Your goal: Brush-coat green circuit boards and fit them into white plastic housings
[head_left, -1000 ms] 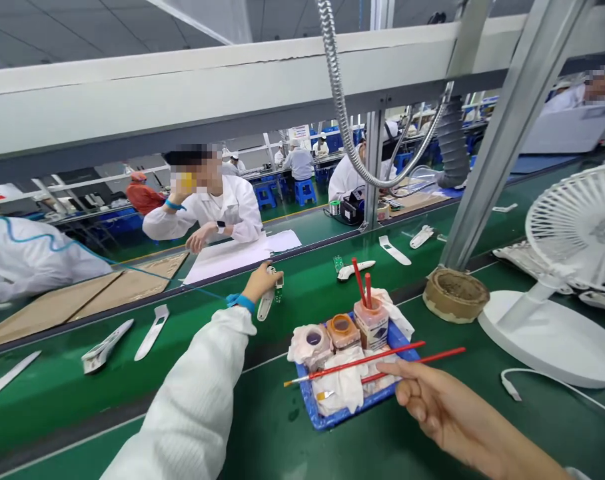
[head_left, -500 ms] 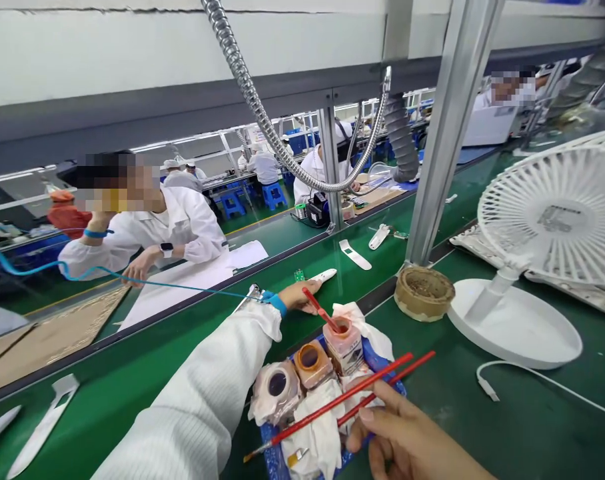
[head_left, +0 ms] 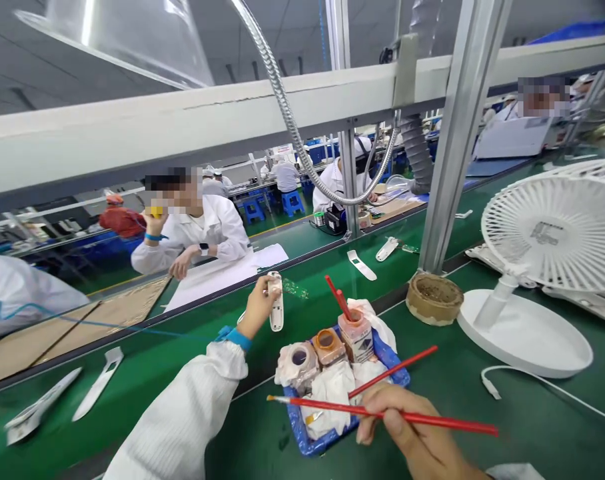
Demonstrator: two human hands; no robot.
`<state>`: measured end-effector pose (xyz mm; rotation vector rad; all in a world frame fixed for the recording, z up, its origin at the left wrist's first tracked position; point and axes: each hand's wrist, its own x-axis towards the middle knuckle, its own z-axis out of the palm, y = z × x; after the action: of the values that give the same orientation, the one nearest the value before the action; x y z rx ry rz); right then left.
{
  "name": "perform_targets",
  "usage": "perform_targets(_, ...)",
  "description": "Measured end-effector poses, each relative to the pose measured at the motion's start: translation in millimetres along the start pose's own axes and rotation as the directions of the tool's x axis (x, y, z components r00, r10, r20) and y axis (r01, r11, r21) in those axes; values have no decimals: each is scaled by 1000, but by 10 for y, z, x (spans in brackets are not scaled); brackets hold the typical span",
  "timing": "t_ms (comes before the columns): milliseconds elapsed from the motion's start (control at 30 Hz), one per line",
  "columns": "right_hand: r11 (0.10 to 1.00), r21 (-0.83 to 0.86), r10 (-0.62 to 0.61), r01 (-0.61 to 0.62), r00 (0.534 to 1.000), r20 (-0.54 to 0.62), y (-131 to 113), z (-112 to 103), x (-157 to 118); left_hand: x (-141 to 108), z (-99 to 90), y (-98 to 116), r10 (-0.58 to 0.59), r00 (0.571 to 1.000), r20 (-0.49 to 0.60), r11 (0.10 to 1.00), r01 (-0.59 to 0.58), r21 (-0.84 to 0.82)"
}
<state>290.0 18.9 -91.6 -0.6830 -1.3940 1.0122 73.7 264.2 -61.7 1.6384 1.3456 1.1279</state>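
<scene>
My left hand (head_left: 259, 307) grips a slim white plastic housing (head_left: 277, 315) over the green bench surface, its hollow side showing. Just right of the housing a green circuit board (head_left: 295, 289) appears, blurred; whether it is joined to the housing I cannot tell. Between the fingers of my right hand (head_left: 407, 417) is a thin red-handled paintbrush (head_left: 327, 405), bristles pointing left. Beneath the brush, a blue tray (head_left: 310, 448) holds small bottles, among them an orange-rimmed bottle (head_left: 327, 347), and white tissue (head_left: 332, 387). A second red brush (head_left: 407, 367) leans across the tray, behind my right fingers.
A white fan (head_left: 522, 320) stands at right, its cable (head_left: 547, 380) on the bench. Beside a metal post (head_left: 450, 167) sits a brown tape roll (head_left: 435, 300). White plastic parts (head_left: 100, 387) lie along the green strip. Across the bench a person (head_left: 217, 227) leans on it.
My left hand has drawn back to the left and lifted the white housing. My right hand has closed around the paintbrush, whose handle now swings down to the right. The camera view has tilted up.
</scene>
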Motion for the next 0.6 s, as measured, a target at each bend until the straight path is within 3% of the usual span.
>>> perform_targets(100,990,53,-116,129,973,-199,-124,-38,38,-422,-348,88,-8,995,-102,985,-9,-171)
perform_targets(200,963,39,-235,265,906,-353,-338,-53,191,-922,-578,213,-52,993,-102,946,16,-323)
perform_targets(300,947,5,-303,320,901,-311,-526,22,394,-1396,-655,361,-88,993,-73,894,46,-446)
perform_targets(400,928,-47,-370,370,899,-235,-607,181,531,-1734,-628,500,-171,985,-4,759,129,-638)
perform_targets(467,926,-75,-378,371,904,-200,-602,288,562,-1862,-603,572,-201,978,48,676,174,-716)
perform_targets(600,949,-94,-315,302,931,-182,-530,395,550,-1952,-609,662,-193,977,92,650,198,-734)
